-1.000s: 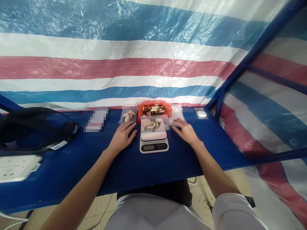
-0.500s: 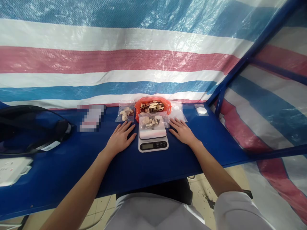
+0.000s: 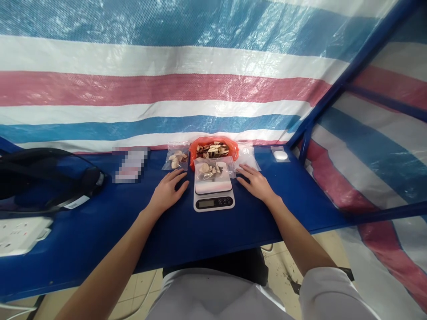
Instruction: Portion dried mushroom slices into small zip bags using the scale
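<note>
My left hand lies on the blue table, left of a white digital kitchen scale, fingers stretched out and holding nothing. To the scale's right rests my right hand, also open, its fingertips by some clear empty-looking bags. On the scale's plate lies a clear zip bag with dried, pale slices in it. Behind it stands an orange-red plastic bag, open at the top and full of similar dried slices. Another clear bag with pale slices lies just beyond my left fingertips. The scale's display is unreadable.
A white oval object sits on a small clear bag at the back right. At the left are a blurred-out packet, a black headset-like device and a white power strip. A striped tarp hangs behind the table.
The fingers of my left hand have drawn slightly closer together and back. My right hand has barely moved. The view has shifted a little; the bags and scale stay in place.
</note>
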Available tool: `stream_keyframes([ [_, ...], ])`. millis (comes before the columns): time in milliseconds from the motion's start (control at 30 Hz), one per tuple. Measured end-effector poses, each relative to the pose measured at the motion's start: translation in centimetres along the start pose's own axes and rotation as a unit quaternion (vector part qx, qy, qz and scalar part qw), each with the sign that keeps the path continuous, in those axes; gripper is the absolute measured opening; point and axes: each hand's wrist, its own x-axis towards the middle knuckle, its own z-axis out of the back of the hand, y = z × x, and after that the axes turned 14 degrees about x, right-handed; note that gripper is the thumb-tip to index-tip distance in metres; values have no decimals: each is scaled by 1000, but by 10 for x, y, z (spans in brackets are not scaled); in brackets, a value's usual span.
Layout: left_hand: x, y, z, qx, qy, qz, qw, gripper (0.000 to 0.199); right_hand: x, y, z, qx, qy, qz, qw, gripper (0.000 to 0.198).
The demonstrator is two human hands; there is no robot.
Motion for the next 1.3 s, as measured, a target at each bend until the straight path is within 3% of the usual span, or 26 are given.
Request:
stream_keyframes([
  [167, 17, -17, 16, -72, -56, -3, 996, 44, 15, 19, 3, 192, -100, -70, 974, 38],
  [333, 39, -36, 18, -107, -42, -86, 990, 44, 36, 33, -8, 388, -138, -162, 897, 53],
  [467, 47, -42, 12, -119, -17, -117, 986, 44, 44, 38, -14, 460, -142, -199, 854, 60],
  [633, 46, -44, 9, -127, -9, -126, 984, 43, 44, 37, -15, 488, -118, -207, 840, 55],
  [800, 48, -49, 18, -124, -31, -94, 987, 41, 48, 42, -8, 488, -79, -190, 848, 53],
  [967, 65, -59, 32, -148, -48, -33, 987, 38, 64, 62, 9, 428, -41, -93, 898, 44],
  [1133, 87, -70, 43, -227, 18, 24, 973, 47, 81, 82, 25, 360, 10, 13, 933, 28],
  [1300, 97, -73, 50, -325, 98, -7, 940, 50, 90, 90, 32, 341, 40, 77, 936, 24],
])
